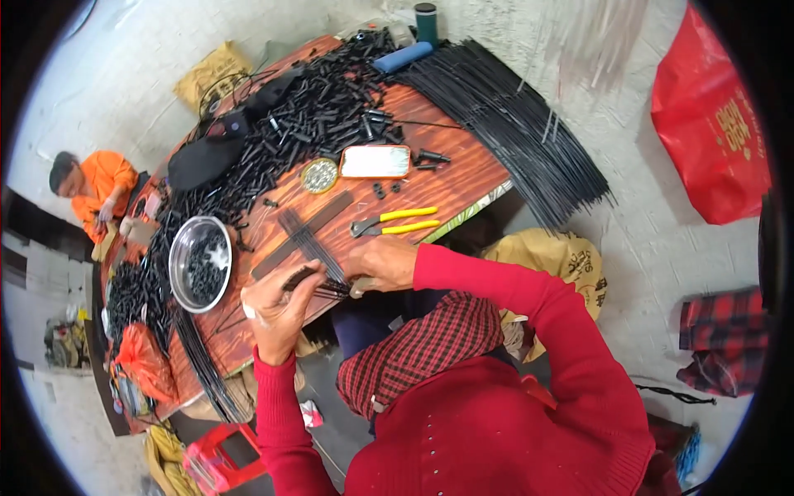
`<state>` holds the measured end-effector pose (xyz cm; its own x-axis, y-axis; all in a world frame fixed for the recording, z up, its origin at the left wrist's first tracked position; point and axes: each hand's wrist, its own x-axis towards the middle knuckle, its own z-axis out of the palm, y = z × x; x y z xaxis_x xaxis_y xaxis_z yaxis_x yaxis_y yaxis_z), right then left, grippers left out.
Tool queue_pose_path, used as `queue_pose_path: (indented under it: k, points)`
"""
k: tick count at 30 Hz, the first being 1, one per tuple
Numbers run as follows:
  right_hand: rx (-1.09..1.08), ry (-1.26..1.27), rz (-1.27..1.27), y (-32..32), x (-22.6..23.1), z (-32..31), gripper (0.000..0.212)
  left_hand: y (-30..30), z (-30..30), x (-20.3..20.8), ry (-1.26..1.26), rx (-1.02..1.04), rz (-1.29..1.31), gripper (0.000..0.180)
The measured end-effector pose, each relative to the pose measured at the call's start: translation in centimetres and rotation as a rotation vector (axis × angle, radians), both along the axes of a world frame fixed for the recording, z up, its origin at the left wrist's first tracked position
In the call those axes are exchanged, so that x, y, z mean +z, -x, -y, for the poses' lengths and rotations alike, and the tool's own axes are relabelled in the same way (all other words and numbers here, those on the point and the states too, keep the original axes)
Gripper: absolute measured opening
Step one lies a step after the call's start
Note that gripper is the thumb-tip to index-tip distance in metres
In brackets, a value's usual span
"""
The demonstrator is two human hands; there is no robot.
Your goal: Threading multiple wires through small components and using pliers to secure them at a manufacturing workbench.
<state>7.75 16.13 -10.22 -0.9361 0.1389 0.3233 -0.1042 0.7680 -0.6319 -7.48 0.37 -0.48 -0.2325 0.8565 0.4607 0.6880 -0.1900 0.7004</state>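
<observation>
My left hand (277,307) is closed, thumb against fingers, on a small dark piece (298,278) whose kind I cannot make out. At the table's near edge, my right hand (387,263) is closed around the near ends of a bundle of thin black rods (311,245). The rods slant away to the far left, across a flat dark bar (318,223) lying on the wood. Just beyond my right hand lie pliers with yellow handles (405,221). Fingers hide the rod ends, and whether my left hand also touches them I cannot tell.
The reddish wooden table (463,165) carries a heap of black tubular parts (331,91), a metal bowl (172,277), a round tin (319,175), a white-topped orange tray (375,162) and many long black rods (513,124). A person in orange (103,186) sits at the far left.
</observation>
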Motion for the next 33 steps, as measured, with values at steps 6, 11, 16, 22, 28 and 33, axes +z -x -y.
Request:
queue_pose_path:
  k: [6, 11, 16, 22, 28, 33]
  points:
    - [-0.439, -0.088, 0.15, -1.9, -0.8, -9.7, 0.019, -0.1, -0.2, 0.2, 0.01, -0.01, -0.019, 0.016]
    - [-0.665, -0.346, 0.035, 2.2, -1.9, -15.5, 0.015, -0.2, -0.6, 0.1, -0.001, -0.006, 0.003, 0.014]
    - [-0.69, -0.43, 0.109, 5.3, -3.0, -17.1, 0.012, 0.2, -0.5, 0.2, -0.008, 0.003, -0.031, 0.016]
    - [-0.73, -0.363, 0.184, 5.3, -2.1, -17.0, 0.012, 0.4, -0.5, 0.0, -0.031, 0.01, 0.007, 0.014]
    - [-0.763, -0.262, 0.175, 4.7, -1.4, -16.9, 0.014, 0.3, -0.6, 0.0, -0.048, 0.0, -0.002, 0.013]
    - [-0.763, -0.288, 0.133, 4.4, -1.6, -17.4, 0.014, 0.3, -0.6, -0.1, -0.041, -0.01, 0.003, 0.014]
